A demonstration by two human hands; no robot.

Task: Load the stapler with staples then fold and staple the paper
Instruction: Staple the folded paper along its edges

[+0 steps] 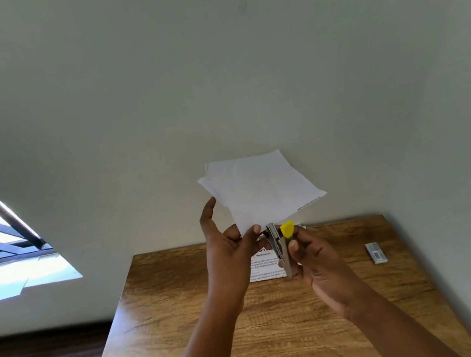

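A folded white paper [261,189] is held up in the air above the far edge of the wooden table [191,327]. My left hand [228,252] pinches its lower corner between thumb and fingers. My right hand [315,262] grips a small metal stapler with a yellow top [281,242], pointed up, its jaws at the paper's lower corner right beside my left thumb. A small box of staples [375,252] lies on the table to the right.
A printed sheet [266,262] lies flat on the table under my hands, against the pale wall. A barred window is at the left. Dark patterned floor lies to the left of the table.
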